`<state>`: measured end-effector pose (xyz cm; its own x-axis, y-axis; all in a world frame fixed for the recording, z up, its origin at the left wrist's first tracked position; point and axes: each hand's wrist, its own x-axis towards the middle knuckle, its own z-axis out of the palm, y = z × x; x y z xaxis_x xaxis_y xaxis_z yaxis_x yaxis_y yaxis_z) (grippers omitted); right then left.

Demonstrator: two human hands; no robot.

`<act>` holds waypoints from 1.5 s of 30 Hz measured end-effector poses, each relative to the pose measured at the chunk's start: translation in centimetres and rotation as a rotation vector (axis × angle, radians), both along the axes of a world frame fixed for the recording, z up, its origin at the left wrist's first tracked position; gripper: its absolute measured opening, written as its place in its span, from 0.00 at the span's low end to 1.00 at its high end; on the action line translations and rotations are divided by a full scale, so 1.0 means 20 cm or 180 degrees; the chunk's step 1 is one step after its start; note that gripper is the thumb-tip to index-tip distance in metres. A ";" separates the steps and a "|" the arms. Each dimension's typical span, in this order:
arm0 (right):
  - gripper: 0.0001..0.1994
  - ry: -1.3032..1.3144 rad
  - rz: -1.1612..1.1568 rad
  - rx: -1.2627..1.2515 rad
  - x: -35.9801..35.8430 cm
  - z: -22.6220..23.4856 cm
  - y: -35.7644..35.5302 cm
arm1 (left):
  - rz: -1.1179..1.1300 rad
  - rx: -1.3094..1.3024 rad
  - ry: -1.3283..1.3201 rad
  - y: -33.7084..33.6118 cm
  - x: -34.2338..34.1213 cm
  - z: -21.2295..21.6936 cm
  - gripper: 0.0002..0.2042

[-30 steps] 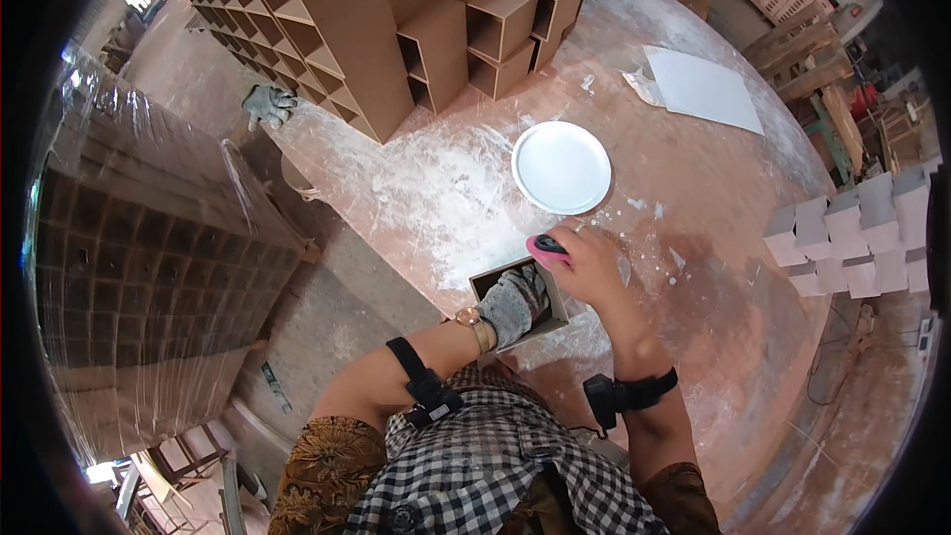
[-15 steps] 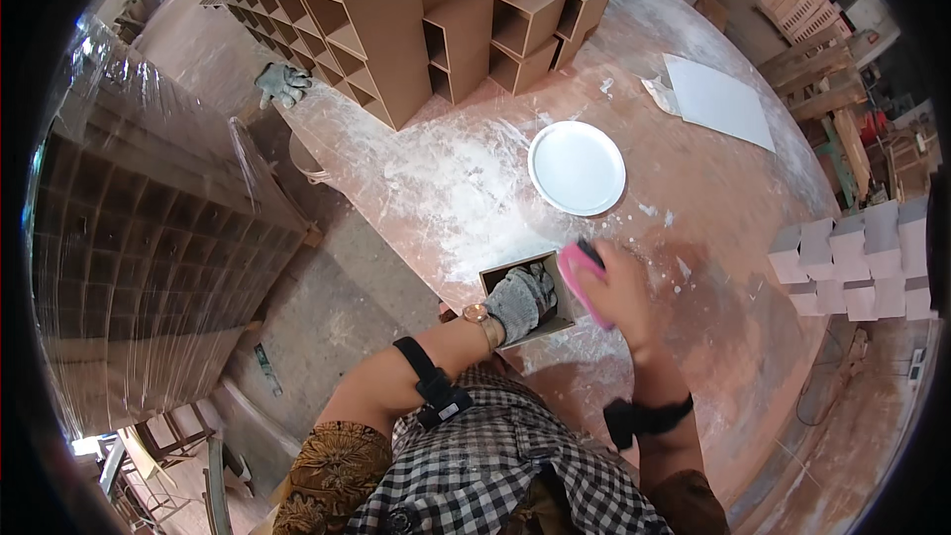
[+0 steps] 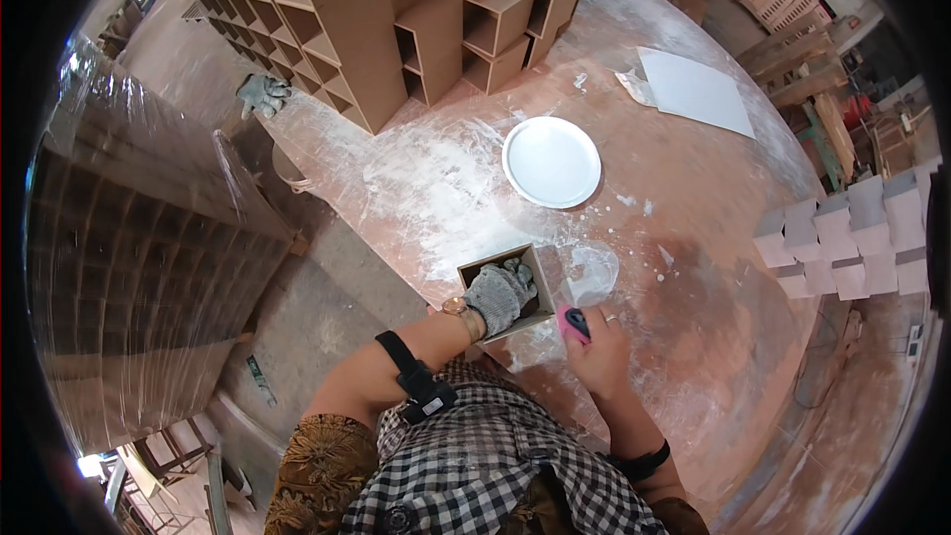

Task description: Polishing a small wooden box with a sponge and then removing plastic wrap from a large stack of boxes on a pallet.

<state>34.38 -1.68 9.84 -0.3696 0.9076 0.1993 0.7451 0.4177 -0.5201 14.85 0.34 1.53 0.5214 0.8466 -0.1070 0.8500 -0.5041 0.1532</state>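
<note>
Left hand [image 3: 500, 294] is gloved, fingers partly curled; left forearm [image 3: 428, 345] angles forward and inward. Right hand [image 3: 600, 354] is ungloved, closed in a grip; right forearm [image 3: 630, 423] points forward.

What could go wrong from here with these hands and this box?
The pink tool in the bare right hand is close to the box; a slip might scuff its rim or bump the gloved left hand inside. A wide swing might knock the round white tray. The loose gray glove at the table's edge might fall.
</note>
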 end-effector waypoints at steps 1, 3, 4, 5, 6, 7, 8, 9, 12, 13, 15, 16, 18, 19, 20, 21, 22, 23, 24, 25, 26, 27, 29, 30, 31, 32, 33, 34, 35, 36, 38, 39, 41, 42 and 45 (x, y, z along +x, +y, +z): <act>0.11 0.0189 -0.0167 -0.0009 0.01 0.01 0.00 | 0.0142 0.0046 0.0077 0.01 0.01 0.01 0.15; 0.11 0.0610 -0.0536 -0.0279 0.05 -0.03 0.01 | 0.0403 0.0132 0.0234 0.04 0.04 0.06 0.12; 0.11 0.0822 -0.0716 -0.0414 0.07 -0.06 0.02 | 0.0740 0.0021 0.0258 0.08 0.05 0.07 0.13; 0.11 0.1051 -0.0838 -0.0515 0.08 -0.08 0.03 | 0.1040 -0.0210 0.0078 0.12 0.06 0.07 0.15; 0.11 0.1281 -0.0954 -0.0615 0.09 -0.10 0.05 | 0.1207 -0.0304 0.0033 0.15 0.07 0.07 0.14; 0.11 0.1510 -0.1064 -0.0716 0.10 -0.12 0.07 | 0.1379 -0.0398 -0.0015 0.18 0.07 0.07 0.13; 0.11 0.1542 -0.1055 -0.0737 0.11 -0.16 0.09 | 0.1064 -0.0441 -0.0069 0.21 0.05 0.05 0.12; 0.11 0.1573 -0.1041 -0.0759 0.11 -0.19 0.12 | 0.0756 -0.0484 -0.0122 0.23 0.03 0.03 0.12; 0.10 0.1335 -0.0747 -0.0233 0.05 -0.16 0.24 | -0.0142 -0.0579 0.0135 0.32 -0.03 0.14 0.10; 0.10 0.1194 -0.0615 0.0035 0.02 -0.14 0.29 | -0.0446 -0.0609 0.0285 0.34 -0.03 0.18 0.10; 0.10 0.0809 -0.0485 0.0115 -0.08 -0.12 0.39 | -0.0783 -0.0147 0.0182 0.34 -0.09 0.01 0.09; 0.10 0.0613 -0.0423 0.0156 -0.12 -0.11 0.41 | -0.0904 0.0058 0.0165 0.34 -0.11 -0.05 0.09; 0.09 0.0270 -0.0398 0.0207 -0.18 -0.13 0.41 | -0.0793 0.0365 -0.0010 0.32 -0.13 -0.07 0.08; 0.09 0.0099 -0.0386 0.0234 -0.19 -0.15 0.41 | -0.0707 0.0269 -0.0084 0.31 -0.13 -0.08 0.08; 0.09 0.0040 -0.0387 0.0233 -0.19 -0.18 0.35 | -0.0599 0.0165 -0.0150 0.30 -0.14 -0.06 0.08; 0.09 0.0101 -0.0309 0.0170 -0.18 -0.19 0.27 | -0.0496 0.0081 -0.0242 0.30 -0.13 -0.03 0.09; 0.09 0.0163 -0.0234 0.0107 -0.18 -0.18 0.18 | -0.0671 -0.0418 0.0275 0.32 -0.12 -0.01 0.19; 0.09 0.0220 -0.0159 0.0064 -0.18 -0.15 0.11 | -0.0744 -0.0257 0.0203 0.32 -0.12 -0.03 0.19; 0.09 0.0239 0.0008 0.0020 -0.18 -0.12 0.06 | -0.0803 -0.0097 0.0145 0.31 -0.13 -0.06 0.19; 0.09 0.0259 0.0176 -0.0025 -0.18 -0.09 0.02 | -0.0860 0.0062 0.0089 0.31 -0.14 -0.09 0.19; 0.08 0.0290 0.0327 -0.0082 -0.18 -0.06 0.00 | -0.0802 -0.0068 0.0109 0.31 -0.13 -0.06 0.19; 0.08 0.0367 0.0151 -0.0262 -0.19 -0.04 0.03 | -0.0742 -0.0199 0.0129 0.31 -0.13 -0.03 0.19; 0.08 0.0511 -0.0204 -0.0615 -0.19 0.01 0.16 | -0.0673 -0.0320 0.0045 0.31 -0.13 -0.02 0.18; 0.08 0.0340 -0.0414 -0.0321 -0.20 0.02 0.24 | -0.0685 -0.0310 -0.0067 0.32 -0.13 -0.04 0.17; 0.09 0.0203 -0.0387 -0.0205 -0.20 -0.01 0.31 | -0.0696 -0.0300 -0.0179 0.32 -0.12 -0.06 0.17; 0.09 0.0077 -0.0342 -0.0084 -0.21 -0.05 0.38 | -0.0626 -0.0366 -0.0134 0.33 -0.12 -0.06 0.16; 0.09 -0.0049 -0.0299 0.0038 -0.22 -0.08 0.41 | -0.0569 -0.0360 -0.0285 0.33 -0.12 -0.08 0.16; 0.10 -0.0138 -0.0381 -0.0081 -0.22 -0.09 0.37 | -0.0514 -0.0354 -0.0436 0.33 -0.12 -0.10 0.16; 0.10 -0.0035 -0.0195 -0.0073 -0.23 -0.09 0.30 | -0.0455 -0.0352 -0.0593 0.33 -0.13 -0.11 0.15; 0.11 0.0063 -0.0012 -0.0071 -0.23 -0.10 0.20 | -0.0544 -0.0395 -0.0317 0.32 -0.12 -0.06 0.16; 0.11 0.0234 0.0235 -0.0149 -0.24 -0.10 0.06 | -0.0717 -0.0459 0.0237 0.33 -0.11 0.05 0.16; 0.11 0.0312 0.0301 -0.0230 -0.24 -0.09 0.02 | -0.0742 -0.0400 0.0198 0.32 -0.11 0.05 0.16; 0.11 0.0547 0.0314 -0.0630 -0.22 -0.09 -0.03 | -0.0807 -0.0281 0.0133 0.31 -0.13 0.03 0.17; 0.11 0.0707 0.0264 -0.0948 -0.19 -0.11 -0.04 | -0.0786 -0.0189 0.0139 0.31 -0.13 0.01 0.17; 0.10 0.0853 -0.0180 -0.1070 -0.16 -0.08 0.06 | -0.0734 0.0050 0.0182 0.29 -0.13 -0.04 0.18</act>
<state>31.24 -0.54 8.23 -0.2929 0.9557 -0.0286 0.5821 0.1545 -0.7983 12.32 6.16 0.73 0.6945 0.7077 -0.1296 0.7192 -0.6877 0.0987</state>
